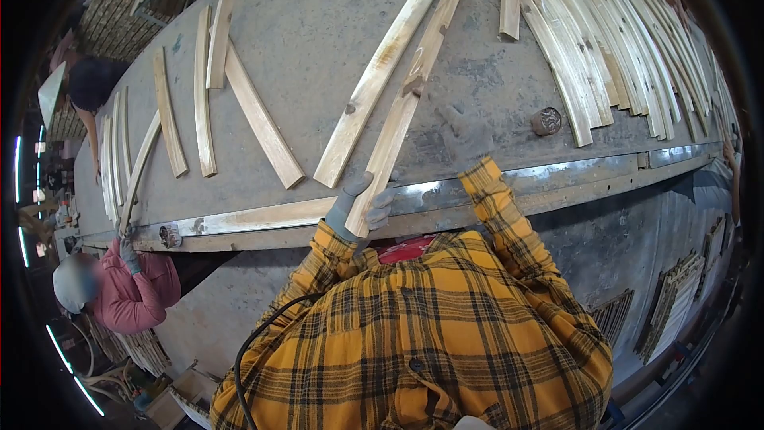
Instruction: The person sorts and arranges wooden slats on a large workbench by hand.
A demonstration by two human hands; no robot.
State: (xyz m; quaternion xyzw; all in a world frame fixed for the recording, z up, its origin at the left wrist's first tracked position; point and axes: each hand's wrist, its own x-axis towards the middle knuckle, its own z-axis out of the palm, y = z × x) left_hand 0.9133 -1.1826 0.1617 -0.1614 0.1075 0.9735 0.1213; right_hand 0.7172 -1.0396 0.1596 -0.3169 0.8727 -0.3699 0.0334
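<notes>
wooden slat [395,123] partly hides left hand [342,212]

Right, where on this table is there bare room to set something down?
Between the brown-stained wooden slat and the slanting slat to its left, the grey tabletop lies bare. Another patch, beyond the right hand, separates the held slat from the packed slats crowding the right.

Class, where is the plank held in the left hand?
In the head view, near centre, the held plank slants over the table just right of a wider plank, its near end in the gloved left hand.
</notes>
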